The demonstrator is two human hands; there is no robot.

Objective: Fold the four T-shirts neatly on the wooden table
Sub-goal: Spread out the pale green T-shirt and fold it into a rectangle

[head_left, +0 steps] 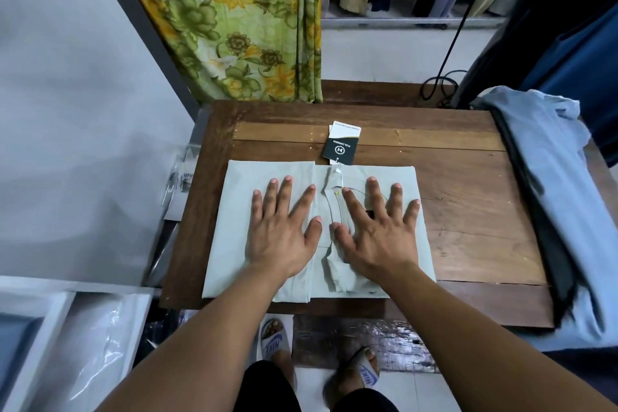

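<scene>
looks like shirt one is nearly done, both hands (329,227) flat with fingers spread on the pale folded shirt (234,211) mid-bench (468,211), the pile (551,177) on the right still waiting

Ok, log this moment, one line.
left hand: flat on pale shirt | right hand: flat on same shirt | hang tag: on wooden table | blue garments: table edge

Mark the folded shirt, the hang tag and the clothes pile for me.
folded shirt (234,227): head view, its bare left panel.
hang tag (340,150): head view, its dark printed face.
clothes pile (548,150): head view, the light blue top garment.
</scene>
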